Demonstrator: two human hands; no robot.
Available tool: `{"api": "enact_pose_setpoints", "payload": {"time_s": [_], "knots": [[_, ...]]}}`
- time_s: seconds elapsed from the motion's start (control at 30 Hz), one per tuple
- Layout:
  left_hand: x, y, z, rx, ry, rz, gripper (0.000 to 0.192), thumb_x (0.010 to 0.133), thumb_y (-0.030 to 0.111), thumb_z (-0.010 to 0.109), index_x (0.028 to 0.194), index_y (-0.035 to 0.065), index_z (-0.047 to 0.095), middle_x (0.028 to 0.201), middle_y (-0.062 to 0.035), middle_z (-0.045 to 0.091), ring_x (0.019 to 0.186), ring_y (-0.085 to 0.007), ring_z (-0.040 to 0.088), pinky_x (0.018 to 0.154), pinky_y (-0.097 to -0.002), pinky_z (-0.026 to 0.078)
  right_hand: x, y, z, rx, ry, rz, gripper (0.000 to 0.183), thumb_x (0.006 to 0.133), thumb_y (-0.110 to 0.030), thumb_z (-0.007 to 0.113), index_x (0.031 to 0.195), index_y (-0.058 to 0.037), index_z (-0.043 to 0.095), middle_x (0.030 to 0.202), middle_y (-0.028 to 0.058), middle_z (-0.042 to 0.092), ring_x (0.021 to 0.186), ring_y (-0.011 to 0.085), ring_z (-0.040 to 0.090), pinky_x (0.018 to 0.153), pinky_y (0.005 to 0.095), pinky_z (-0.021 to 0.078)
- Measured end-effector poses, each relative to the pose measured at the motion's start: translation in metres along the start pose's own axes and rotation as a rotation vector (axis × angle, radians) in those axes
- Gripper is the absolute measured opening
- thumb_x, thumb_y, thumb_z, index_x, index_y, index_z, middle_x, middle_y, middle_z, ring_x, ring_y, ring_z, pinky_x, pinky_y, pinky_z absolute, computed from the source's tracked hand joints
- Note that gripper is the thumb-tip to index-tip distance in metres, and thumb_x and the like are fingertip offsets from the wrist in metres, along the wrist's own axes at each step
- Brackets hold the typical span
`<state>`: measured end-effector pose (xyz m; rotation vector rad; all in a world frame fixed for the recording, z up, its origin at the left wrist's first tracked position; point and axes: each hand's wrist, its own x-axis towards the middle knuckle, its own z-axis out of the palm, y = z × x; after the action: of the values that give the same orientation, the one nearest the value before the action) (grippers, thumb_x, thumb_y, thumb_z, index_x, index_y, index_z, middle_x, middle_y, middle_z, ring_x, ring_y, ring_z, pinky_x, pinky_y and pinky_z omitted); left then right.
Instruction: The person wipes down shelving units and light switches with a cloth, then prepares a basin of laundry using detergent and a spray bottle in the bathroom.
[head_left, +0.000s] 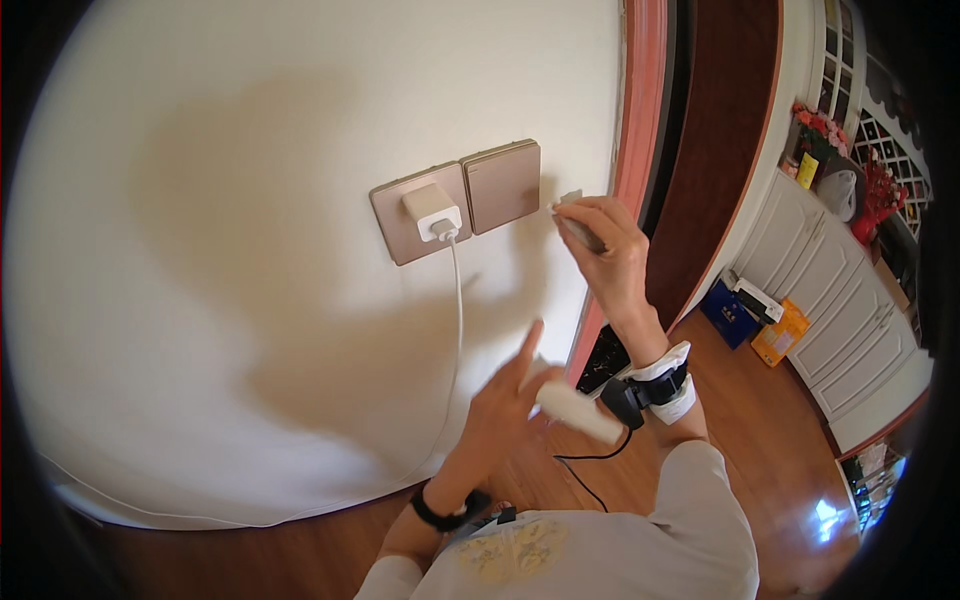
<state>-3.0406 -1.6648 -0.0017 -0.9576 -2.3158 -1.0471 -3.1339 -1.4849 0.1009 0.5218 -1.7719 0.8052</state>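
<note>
My right hand (611, 244) is raised by the wall, right of the switch plate, its fingers closed on a small greyish object (583, 233) that I cannot name. A small pale patch (571, 196) shows just past the fingertips. Lower down, my left hand (504, 412) is blurred, with its index finger pointing up; it holds a whitish, roughly cylindrical object (579, 411), too blurred to name. Before me on the wall are a bronze-coloured socket plate (388, 225) with a white charger (433, 210) plugged in, and a matching wall switch (504, 187).
A white cable (459, 322) hangs from the charger and runs along the wall's foot. The reddish door frame (640, 112) stands to the right. Beyond it, a blue box (727, 315) and an orange package (780, 334) are on the wooden floor by white cabinets (840, 300).
</note>
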Motion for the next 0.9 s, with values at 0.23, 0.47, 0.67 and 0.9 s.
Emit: {"api": "enact_pose_setpoints", "payload": {"time_s": [0.23,0.47,0.67,0.9], "knots": [[0.075,-0.017,-0.013,0.500,0.299,0.115,0.046,0.064,0.010,0.086,0.107,0.0084,0.070,0.158,-0.0193,0.035,0.106,-0.0262,0.066,0.080,-0.0318,0.058,0.017,0.001,-0.006,0.013,0.036,-0.061,0.024,0.077,0.002,0.077,0.100,-0.0055,0.075,0.096,0.0081,0.069,0.087,0.0258,0.066,0.073,0.0356,0.0555],[0.089,-0.019,-0.019,0.594,0.358,0.111,0.047,0.061,0.014,0.088,0.104,0.0065,0.070,0.155,-0.0222,0.039,0.090,-0.0239,0.068,0.070,-0.0292,0.057,0.038,-0.006,0.016,0.075,0.010,-0.133,0.029,0.074,0.004,0.077,0.102,-0.0045,0.074,0.092,0.0093,0.067,0.085,0.0266,0.064,0.070,0.0362,0.0551],[0.085,-0.017,-0.015,0.796,0.305,0.096,0.057,0.060,0.016,0.089,0.111,0.0048,0.067,0.154,-0.0249,0.040,0.083,-0.0232,0.069,0.061,-0.0288,0.056,0.044,-0.010,0.032,0.075,0.026,-0.136,0.021,0.074,0.004,0.076,0.094,-0.0002,0.072,0.090,0.0101,0.066,0.083,0.0275,0.064,0.070,0.0368,0.0551],[0.086,-0.025,-0.002,0.938,0.290,0.076,0.046,0.061,0.014,0.086,0.100,0.0045,0.063,0.152,-0.0247,0.042,0.074,-0.0221,0.069,0.057,-0.0297,0.055,0.053,-0.036,0.037,0.081,-0.073,-0.341,0.029,0.070,0.003,0.078,0.097,-0.0019,0.072,0.093,0.0094,0.066,0.081,0.0265,0.065,0.067,0.0350,0.0559]]}}
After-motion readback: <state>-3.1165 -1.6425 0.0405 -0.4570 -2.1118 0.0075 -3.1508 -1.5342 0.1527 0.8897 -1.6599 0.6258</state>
